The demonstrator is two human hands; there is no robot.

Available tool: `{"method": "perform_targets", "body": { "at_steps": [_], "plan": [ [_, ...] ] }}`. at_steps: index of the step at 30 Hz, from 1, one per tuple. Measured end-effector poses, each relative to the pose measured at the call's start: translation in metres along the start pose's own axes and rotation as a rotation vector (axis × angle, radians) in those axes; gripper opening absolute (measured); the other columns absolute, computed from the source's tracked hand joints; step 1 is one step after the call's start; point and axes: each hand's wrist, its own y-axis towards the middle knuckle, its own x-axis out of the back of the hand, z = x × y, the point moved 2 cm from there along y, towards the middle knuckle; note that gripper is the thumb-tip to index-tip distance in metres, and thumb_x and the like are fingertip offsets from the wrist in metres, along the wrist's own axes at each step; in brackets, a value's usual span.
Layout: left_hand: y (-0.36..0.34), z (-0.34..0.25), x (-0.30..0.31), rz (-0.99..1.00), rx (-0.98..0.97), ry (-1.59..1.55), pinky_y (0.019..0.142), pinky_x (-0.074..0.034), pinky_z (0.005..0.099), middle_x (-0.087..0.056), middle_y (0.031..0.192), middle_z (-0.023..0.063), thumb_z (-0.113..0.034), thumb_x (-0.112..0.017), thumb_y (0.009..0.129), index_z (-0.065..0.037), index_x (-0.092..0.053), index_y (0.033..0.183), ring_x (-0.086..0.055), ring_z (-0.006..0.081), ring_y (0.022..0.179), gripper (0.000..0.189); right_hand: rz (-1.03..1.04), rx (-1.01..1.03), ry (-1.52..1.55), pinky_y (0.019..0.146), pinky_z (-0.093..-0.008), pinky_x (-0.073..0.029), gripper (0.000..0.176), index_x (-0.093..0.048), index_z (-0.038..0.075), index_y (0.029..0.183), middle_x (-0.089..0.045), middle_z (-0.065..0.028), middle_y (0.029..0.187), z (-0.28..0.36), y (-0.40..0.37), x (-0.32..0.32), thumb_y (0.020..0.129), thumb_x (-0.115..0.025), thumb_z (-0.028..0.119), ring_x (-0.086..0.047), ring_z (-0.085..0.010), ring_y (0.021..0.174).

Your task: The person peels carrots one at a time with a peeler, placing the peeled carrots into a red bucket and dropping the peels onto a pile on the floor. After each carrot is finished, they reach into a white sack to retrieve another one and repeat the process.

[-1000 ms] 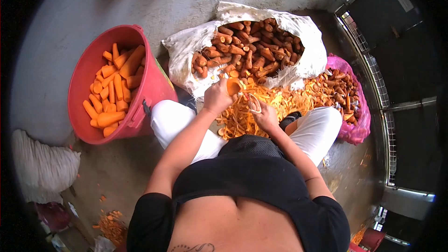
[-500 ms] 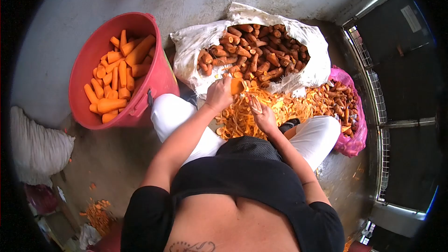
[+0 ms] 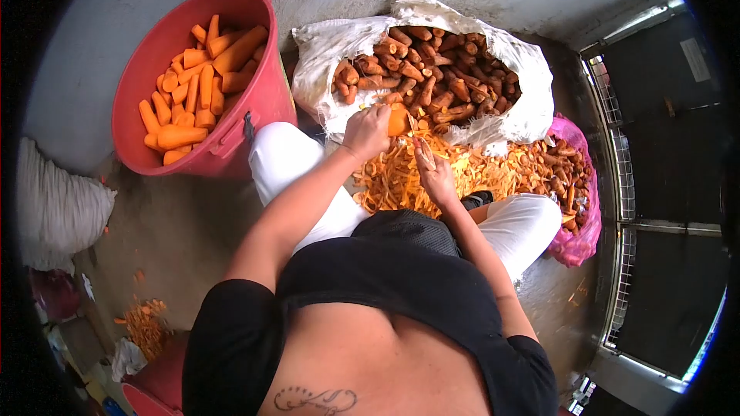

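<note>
My left hand [image 3: 368, 133] is closed around the thick end of an orange carrot [image 3: 398, 122], which points to the right. In my closed right hand [image 3: 437, 179] is a slim peeler [image 3: 422, 149], its head right at the carrot's exposed end. Below both hands spreads a heap of orange peelings [image 3: 393, 181] between my legs. Just beyond them a torn white sack [image 3: 324, 54] lies on its side, its opening full of unpeeled brownish carrots [image 3: 447, 77].
At the left stands a red bucket [image 3: 270, 96] with peeled carrots [image 3: 185, 92] in it. A pink mesh bag [image 3: 587, 235] of carrot scraps sits by my right knee. Another white sack [image 3: 62, 200] and scattered peelings [image 3: 144, 327] lie at the lower left. A dark gate [image 3: 671, 169] borders the right.
The view has shifted, so the bucket appears higher. The peeler's head has moved up against the end of the carrot. Both hands keep their holds.
</note>
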Motion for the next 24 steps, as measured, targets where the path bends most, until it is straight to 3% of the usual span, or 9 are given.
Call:
{"method": "perform_targets", "body": {
  "at_steps": [5, 8, 11, 14, 17, 20, 23, 24],
  "plan": [
    [0.0, -0.005, 0.001, 0.21, 0.167, -0.056, 0.066, -0.054, 0.0424, -0.063, 0.082, 0.017, -0.01, -0.065, 0.064, -0.003, -0.051, 0.092, -0.065, 0.033, 0.076, 0.031, 0.04, -0.03, 0.055, 0.043, -0.0252, -0.031, 0.044, -0.06, 0.002, 0.12, -0.043, 0.003, 0.056, -0.022, 0.006, -0.005, 0.096, -0.051, 0.037, -0.036, -0.0048, 0.047],
    [-0.002, -0.005, 0.003, -0.035, 0.022, -0.036, 0.063, -0.054, 0.0424, -0.064, 0.078, 0.0167, -0.013, -0.066, 0.063, -0.003, -0.053, 0.091, -0.065, 0.0335, 0.07, 0.032, 0.024, -0.014, 0.094, 0.042, -0.0245, -0.029, 0.043, -0.062, 0.0, 0.116, -0.042, 0.0036, 0.055, -0.014, 0.004, -0.005, 0.096, -0.052, 0.037, -0.036, -0.0046, 0.046],
    [-0.002, -0.003, 0.002, -0.02, 0.026, -0.027, 0.062, -0.054, 0.0421, -0.065, 0.072, 0.0156, -0.016, -0.068, 0.064, -0.003, -0.053, 0.092, -0.065, 0.0345, 0.067, 0.034, 0.025, -0.043, 0.058, 0.042, -0.0238, -0.028, 0.042, -0.062, 0.0, 0.114, -0.041, 0.0039, 0.053, 0.01, 0.0, 0.003, 0.096, -0.053, 0.036, -0.035, -0.0045, 0.045],
    [-0.002, -0.009, 0.008, 0.232, 0.264, -0.108, 0.067, -0.053, 0.0436, -0.066, 0.077, 0.0168, -0.022, -0.07, 0.063, -0.005, -0.057, 0.094, -0.065, 0.0346, 0.075, 0.038, 0.061, -0.173, 0.109, 0.042, -0.024, -0.028, 0.043, -0.064, -0.001, 0.111, -0.041, 0.004, 0.053, 0.002, 0.004, 0.001, 0.096, -0.052, 0.037, -0.035, -0.0048, 0.044],
    [-0.001, -0.007, 0.008, 0.212, 0.24, -0.039, 0.07, -0.053, 0.0432, -0.066, 0.08, 0.0174, -0.029, -0.073, 0.061, -0.005, -0.059, 0.095, -0.066, 0.034, 0.078, 0.045, 0.08, -0.195, 0.118, 0.041, -0.0244, -0.028, 0.044, -0.064, -0.002, 0.109, -0.041, 0.0042, 0.051, 0.002, 0.003, 0.0, 0.096, -0.051, 0.038, -0.035, -0.0047, 0.044],
    [-0.003, -0.009, 0.018, 0.206, 0.241, -0.18, 0.068, -0.054, 0.0413, -0.067, 0.075, 0.0166, -0.03, -0.071, 0.062, -0.004, -0.06, 0.097, -0.067, 0.032, 0.072, 0.045, 0.031, -0.121, 0.117, 0.041, -0.0249, -0.029, 0.044, -0.064, -0.003, 0.098, -0.041, 0.0042, 0.052, 0.003, 0.003, -0.001, 0.096, -0.051, 0.039, -0.036, -0.0039, 0.044],
    [-0.005, -0.007, 0.017, 0.218, 0.298, -0.212, 0.073, -0.054, 0.0405, -0.068, 0.082, 0.0175, -0.032, -0.072, 0.06, -0.003, -0.062, 0.105, -0.067, 0.0318, 0.077, 0.055, 0.09, -0.105, -0.022, 0.043, -0.0283, -0.034, 0.04, -0.064, 0.0, 0.1, -0.049, -0.0025, 0.051, 0.0, 0.007, 0.001, 0.096, -0.051, 0.037, -0.046, -0.0124, 0.044],
    [-0.006, -0.004, 0.014, 0.238, 0.304, -0.249, 0.075, -0.054, 0.0397, -0.068, 0.084, 0.0176, -0.032, -0.073, 0.059, -0.003, -0.062, 0.107, -0.067, 0.0311, 0.079, 0.057, 0.024, 0.072, -0.085, 0.044, -0.0302, -0.037, 0.037, -0.064, 0.002, 0.1, -0.053, -0.0068, 0.056, 0.002, 0.007, 0.001, 0.096, -0.051, 0.036, -0.051, -0.0176, 0.047]
  ]
}}
